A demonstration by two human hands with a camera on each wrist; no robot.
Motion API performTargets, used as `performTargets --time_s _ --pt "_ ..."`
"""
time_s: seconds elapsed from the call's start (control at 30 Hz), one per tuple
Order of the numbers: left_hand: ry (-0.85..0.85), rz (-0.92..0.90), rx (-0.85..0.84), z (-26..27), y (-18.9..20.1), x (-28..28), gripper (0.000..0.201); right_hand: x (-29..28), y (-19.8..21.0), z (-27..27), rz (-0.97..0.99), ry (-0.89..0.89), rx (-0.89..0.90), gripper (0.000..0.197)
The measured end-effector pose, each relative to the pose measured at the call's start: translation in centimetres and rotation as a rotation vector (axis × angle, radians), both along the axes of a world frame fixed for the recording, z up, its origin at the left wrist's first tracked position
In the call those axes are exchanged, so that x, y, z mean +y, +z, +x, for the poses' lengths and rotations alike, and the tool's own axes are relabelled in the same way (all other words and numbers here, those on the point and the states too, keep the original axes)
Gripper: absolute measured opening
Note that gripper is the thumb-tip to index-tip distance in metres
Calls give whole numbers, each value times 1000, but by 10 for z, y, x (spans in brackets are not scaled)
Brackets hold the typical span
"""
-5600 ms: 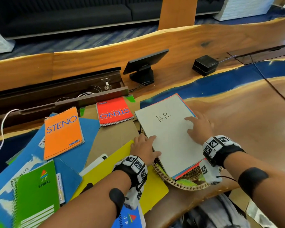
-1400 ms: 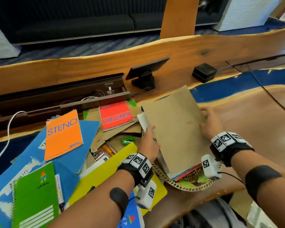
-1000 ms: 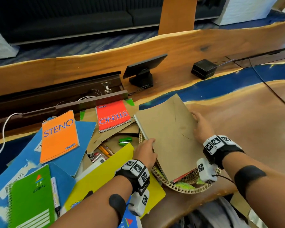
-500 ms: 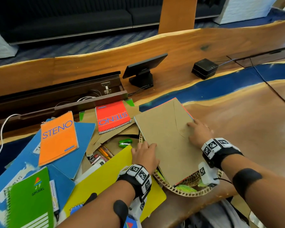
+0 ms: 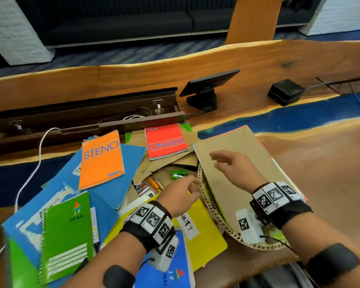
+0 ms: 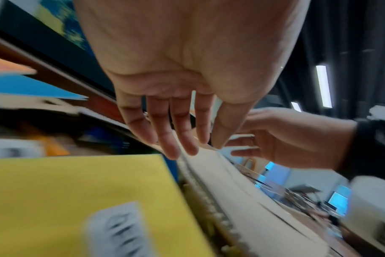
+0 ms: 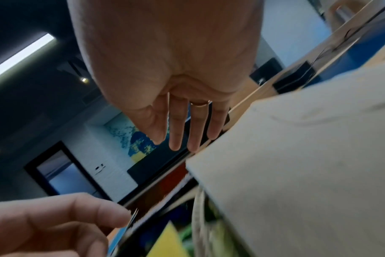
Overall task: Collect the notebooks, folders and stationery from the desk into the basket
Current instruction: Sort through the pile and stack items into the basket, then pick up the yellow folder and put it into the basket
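A brown cardboard folder [image 5: 256, 169] lies on top of the stack in the woven basket [image 5: 258, 245] at the front right. My right hand [image 5: 227, 163] hovers over the folder with straight fingers, holding nothing. My left hand [image 5: 187, 188] hangs just left of the basket rim above the yellow folder [image 5: 208, 233], fingers relaxed and empty. An orange STENO pad [image 5: 101, 160], a red STENO pad [image 5: 165, 142], a green spiral notebook [image 5: 68, 233], blue folders [image 5: 131, 161], a green stapler [image 5: 178, 174] and pencils [image 5: 154, 183] lie on the desk to the left.
A small black screen on a stand [image 5: 206, 90] and a black box [image 5: 286, 92] with a cable stand at the back. An open cable trough [image 5: 87, 117] with a white cord [image 5: 29, 179] runs along the back left. Bare wood lies right of the basket.
Both hands have let go of the brown folder, which now lies flat on the basket's stack. They have lifted off it and shifted left.
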State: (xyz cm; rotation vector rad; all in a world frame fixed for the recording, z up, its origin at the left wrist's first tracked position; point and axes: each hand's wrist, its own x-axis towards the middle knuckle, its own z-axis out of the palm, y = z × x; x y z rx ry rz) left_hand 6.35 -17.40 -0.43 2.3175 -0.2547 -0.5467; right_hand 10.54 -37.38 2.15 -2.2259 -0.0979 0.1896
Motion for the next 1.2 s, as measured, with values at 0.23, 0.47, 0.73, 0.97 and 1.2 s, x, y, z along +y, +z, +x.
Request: performTargets --time_s 0.23,0.47,0.73,0.97,1.2 --pt "345 -22 31 -56 -27 98 22 63 -34 -39 -13 131 104 28" --pt "541 -32 -27 -94 -27 163 21 105 -51 -49 -181 265 115 26" --pt "639 33 -3 -130 -39 202 24 147 -63 -63 -302 553 108 28" --pt "638 178 74 -150 -52 216 37 168 -75 -69 -638 784 36 68" --pt "605 291 20 -148 -59 205 52 162 -71 -43 -826 519 -89 57"
